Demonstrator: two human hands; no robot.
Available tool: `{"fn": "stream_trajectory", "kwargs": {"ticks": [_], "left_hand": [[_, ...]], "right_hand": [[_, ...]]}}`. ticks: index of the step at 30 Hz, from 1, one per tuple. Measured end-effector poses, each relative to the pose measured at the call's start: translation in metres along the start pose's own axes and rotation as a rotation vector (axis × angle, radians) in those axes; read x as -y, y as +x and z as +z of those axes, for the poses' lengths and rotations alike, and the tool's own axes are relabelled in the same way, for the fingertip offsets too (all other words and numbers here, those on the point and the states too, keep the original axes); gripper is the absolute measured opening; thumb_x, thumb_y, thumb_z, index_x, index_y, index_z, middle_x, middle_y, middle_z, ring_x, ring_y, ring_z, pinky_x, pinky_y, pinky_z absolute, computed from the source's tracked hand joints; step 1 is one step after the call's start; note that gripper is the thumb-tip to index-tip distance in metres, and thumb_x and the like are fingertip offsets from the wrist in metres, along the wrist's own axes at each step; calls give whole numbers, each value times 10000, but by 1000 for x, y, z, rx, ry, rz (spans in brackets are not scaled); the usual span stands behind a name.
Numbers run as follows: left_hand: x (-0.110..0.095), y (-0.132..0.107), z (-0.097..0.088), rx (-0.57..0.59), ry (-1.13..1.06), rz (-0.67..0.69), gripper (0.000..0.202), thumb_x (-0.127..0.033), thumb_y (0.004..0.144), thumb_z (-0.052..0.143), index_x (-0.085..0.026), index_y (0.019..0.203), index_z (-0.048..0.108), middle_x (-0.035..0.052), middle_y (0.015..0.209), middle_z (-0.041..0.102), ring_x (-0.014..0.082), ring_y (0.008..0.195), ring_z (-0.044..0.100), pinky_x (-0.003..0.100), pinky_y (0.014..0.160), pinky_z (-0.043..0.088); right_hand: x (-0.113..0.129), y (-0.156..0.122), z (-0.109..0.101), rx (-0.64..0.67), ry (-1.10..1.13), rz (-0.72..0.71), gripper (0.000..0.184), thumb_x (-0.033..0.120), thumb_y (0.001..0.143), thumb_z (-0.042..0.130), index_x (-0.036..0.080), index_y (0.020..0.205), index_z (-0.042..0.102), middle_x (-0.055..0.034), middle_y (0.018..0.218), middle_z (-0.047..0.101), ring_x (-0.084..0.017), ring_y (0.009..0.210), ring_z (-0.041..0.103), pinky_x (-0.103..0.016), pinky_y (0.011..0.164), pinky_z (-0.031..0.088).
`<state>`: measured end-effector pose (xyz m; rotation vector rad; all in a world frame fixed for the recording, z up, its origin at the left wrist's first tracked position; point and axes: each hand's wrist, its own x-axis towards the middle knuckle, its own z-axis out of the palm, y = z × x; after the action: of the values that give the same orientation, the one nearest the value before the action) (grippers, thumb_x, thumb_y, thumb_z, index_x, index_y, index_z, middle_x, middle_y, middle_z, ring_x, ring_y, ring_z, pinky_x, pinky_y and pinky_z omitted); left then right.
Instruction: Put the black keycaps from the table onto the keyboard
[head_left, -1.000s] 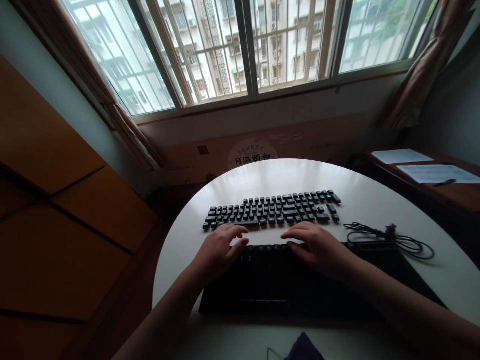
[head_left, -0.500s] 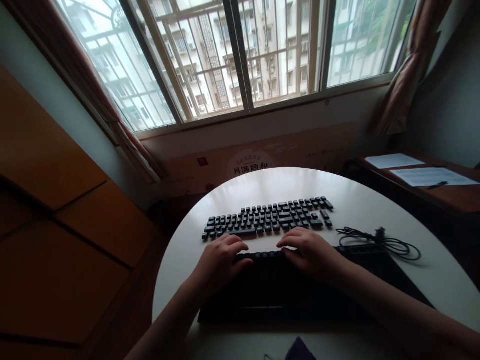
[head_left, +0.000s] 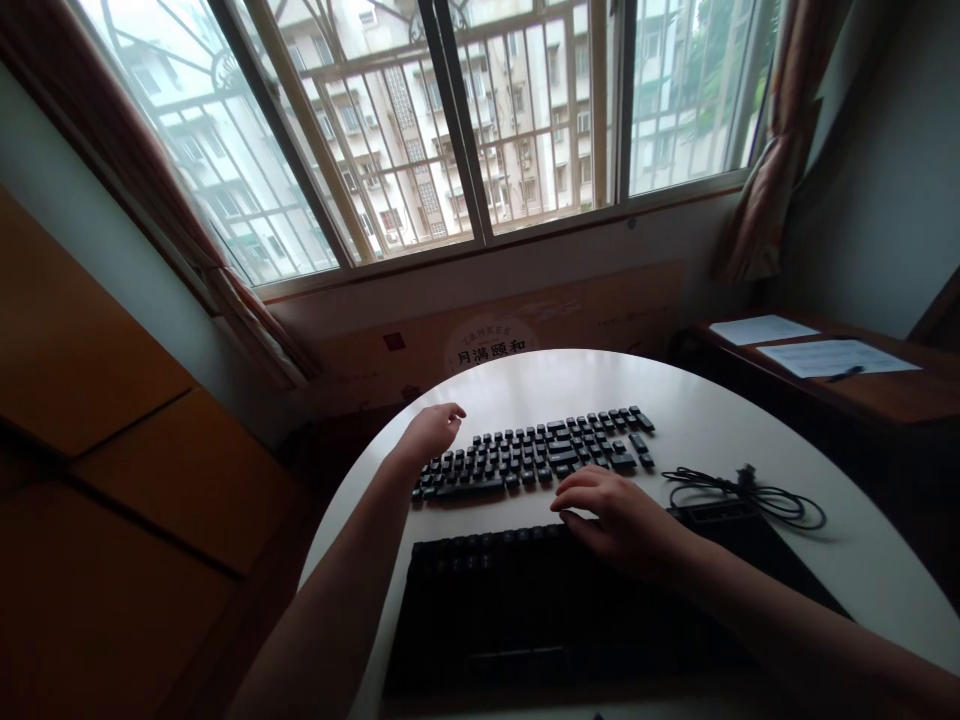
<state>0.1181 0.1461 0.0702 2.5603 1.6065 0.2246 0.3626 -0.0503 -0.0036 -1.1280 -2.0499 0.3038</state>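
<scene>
My left hand point(head_left: 433, 432) is over the far left end of the loose black keycaps point(head_left: 525, 455), which lie in rows on the table. Its fingers are curled together, and anything between them is hidden. My right hand point(head_left: 615, 512) rests at the far edge of a black keyboard base point(head_left: 480, 620). Thumb and forefinger come close together there, beside the row of mounted keycaps; what they pinch, if anything, is too dark to see. Along the base's far left edge, several keycaps are seated. The rest of its surface is very dark.
A coiled black cable point(head_left: 750, 492) lies right of the keycaps on the round white table point(head_left: 585, 385). At the right stands a brown side table point(head_left: 885, 395) with paper sheets point(head_left: 832, 357) and a pen point(head_left: 846, 373). A barred window is behind.
My left hand has moved from the base's far edge forward and left to the loose keycaps. My right hand stays near the base's edge. The view has shifted slightly.
</scene>
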Motion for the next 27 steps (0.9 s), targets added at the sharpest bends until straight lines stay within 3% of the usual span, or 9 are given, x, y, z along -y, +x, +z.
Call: {"fn": "stream_trajectory", "kwargs": {"ticks": [6, 13, 20, 27], "left_hand": [[16, 27, 32, 176, -140, -57, 316, -364, 977, 600, -167, 1224, 616, 94, 1229, 632, 222, 1034, 645, 426, 880, 567], [22, 29, 36, 287, -185, -44, 290, -356, 972, 610, -157, 1181, 637, 84, 1195, 650, 222, 1025, 650, 423, 883, 566], [12, 27, 39, 277, -118, -64, 303, -361, 975, 603, -172, 1211, 627, 90, 1240, 631, 230, 1053, 639, 429, 896, 561], [15, 29, 43, 220, -83, -93, 309, -360, 977, 599, -183, 1230, 619, 95, 1264, 619, 230, 1067, 633, 430, 903, 559]], "right_hand": [[0, 0, -4, 14, -5, 3, 210, 54, 897, 648, 198, 1018, 741, -60, 1076, 687, -237, 989, 613, -375, 868, 505], [2, -2, -4, 45, 57, 29, 211, 61, 907, 633, 206, 1022, 735, -46, 1091, 679, -223, 992, 607, -363, 869, 508], [4, -2, -5, 53, 73, 29, 198, 82, 921, 620, 212, 1021, 732, -46, 1086, 675, -217, 992, 605, -350, 876, 502], [5, -1, -6, 55, 71, 25, 188, 86, 925, 626, 214, 1015, 730, -41, 1075, 677, -217, 985, 606, -350, 872, 505]]}}
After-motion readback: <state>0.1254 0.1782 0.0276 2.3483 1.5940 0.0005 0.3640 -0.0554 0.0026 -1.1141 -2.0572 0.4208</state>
